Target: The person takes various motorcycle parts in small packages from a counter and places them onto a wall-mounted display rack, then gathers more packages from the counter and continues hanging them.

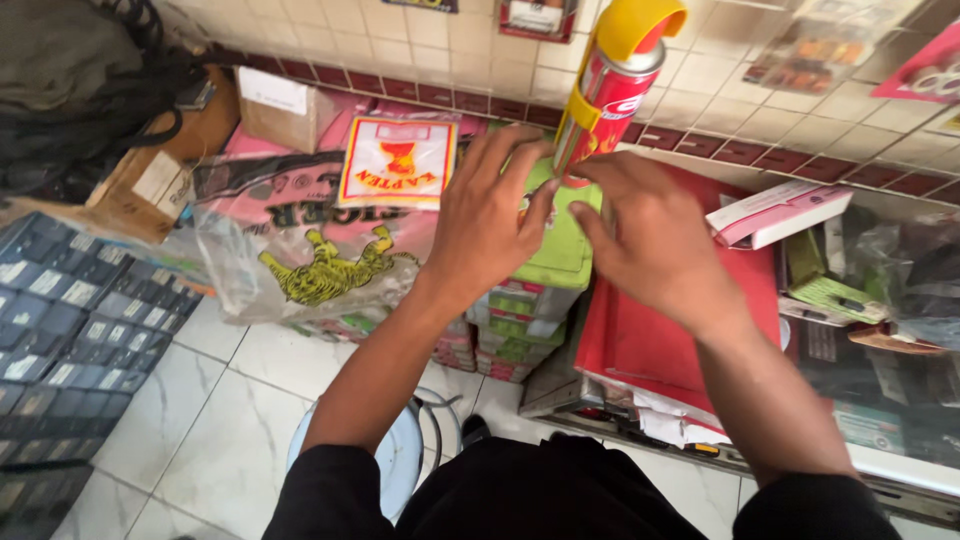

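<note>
While my left hand [485,215] presses flat, fingers spread, on the green packet [560,245], my right hand [655,235] pinches the spray can [610,90]; I'd keep both steady.

Wall [400,30]: cream square tiles, dark red tile band along base. Floor [220,420]: white marble-pattern tiles, grey grout lines. Round white stool [405,455] with metal frame on floor, bottom centre. Dark tray stacks [70,320] at left edge. Cardboard boxes [270,105] against wall, upper left. Lighting: even daylight.
</note>
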